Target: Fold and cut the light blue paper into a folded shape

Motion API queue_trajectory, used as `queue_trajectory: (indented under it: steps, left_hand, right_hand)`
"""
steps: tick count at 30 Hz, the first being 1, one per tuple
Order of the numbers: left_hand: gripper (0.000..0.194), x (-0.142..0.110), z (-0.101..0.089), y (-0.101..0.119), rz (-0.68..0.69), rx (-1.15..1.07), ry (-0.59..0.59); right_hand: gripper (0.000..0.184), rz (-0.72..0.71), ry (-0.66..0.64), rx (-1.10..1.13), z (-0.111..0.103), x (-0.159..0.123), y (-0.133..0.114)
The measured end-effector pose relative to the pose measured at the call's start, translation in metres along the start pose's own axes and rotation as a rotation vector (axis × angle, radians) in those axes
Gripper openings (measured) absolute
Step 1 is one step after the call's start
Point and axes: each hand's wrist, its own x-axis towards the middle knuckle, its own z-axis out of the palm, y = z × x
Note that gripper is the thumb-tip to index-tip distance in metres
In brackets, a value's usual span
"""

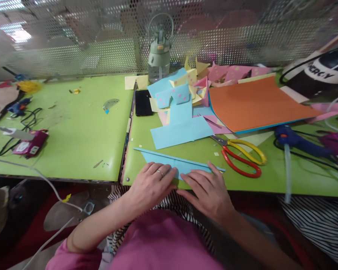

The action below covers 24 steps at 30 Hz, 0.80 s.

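Note:
A light blue sheet of paper (173,162) lies near the table's front edge, a narrow strip folded along its far side. My left hand (152,183) rests on its near left part, fingers lying flat and a ring on one of them. On the right, my right hand (210,189) has its fingers spread, tips on the paper and thumb apart, close to the left fingertips. The paper's near edge is partly hidden by both hands. Just beyond lies another blue paper piece (183,132). Scissors (239,155) with red and yellow handles lie to the right.
Behind are a black phone (143,102), a water bottle (159,60), folded paper pieces (180,95) and orange sheets (259,103). A blue glue gun (294,140) with cables is at right. A purple box (30,144) sits left, across the table seam (126,140).

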Motion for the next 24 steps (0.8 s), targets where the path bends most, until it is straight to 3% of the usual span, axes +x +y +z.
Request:
queue_trajectory:
  steps: [6, 10, 13, 17, 20, 22, 24]
  left_hand:
    - [0.031, 0.006, -0.008, -0.003, -0.002, -0.042, -0.093]
    - [0.043, 0.010, -0.008, -0.010, 0.004, -0.026, -0.038]
    - [0.054, 0.011, -0.007, -0.013, -0.045, 0.058, -0.048]
    - [0.051, 0.008, -0.014, -0.004, -0.145, 0.156, -0.125]
    - [0.050, 0.003, -0.022, 0.006, -0.204, 0.179, -0.142]
    - [0.057, 0.001, -0.023, 0.010, -0.174, 0.155, -0.126]
    - [0.061, -0.001, -0.020, 0.012, -0.086, 0.117, -0.124]
  right_hand:
    - [0.015, 0.032, 0.046, 0.071, -0.002, 0.002, -0.004]
    - [0.006, 0.004, -0.011, 0.092, -0.007, 0.003, 0.006]
    - [0.012, -0.006, -0.040, 0.039, -0.010, 0.003, 0.018]
    - [0.015, -0.009, -0.089, 0.019, -0.011, 0.006, 0.026]
    - [0.034, -0.056, -0.095, 0.041, -0.007, 0.005, 0.022]
    - [0.038, -0.075, -0.065, 0.038, -0.005, 0.002, 0.017]
    - [0.032, -0.083, -0.023, 0.035, -0.004, -0.003, 0.013]
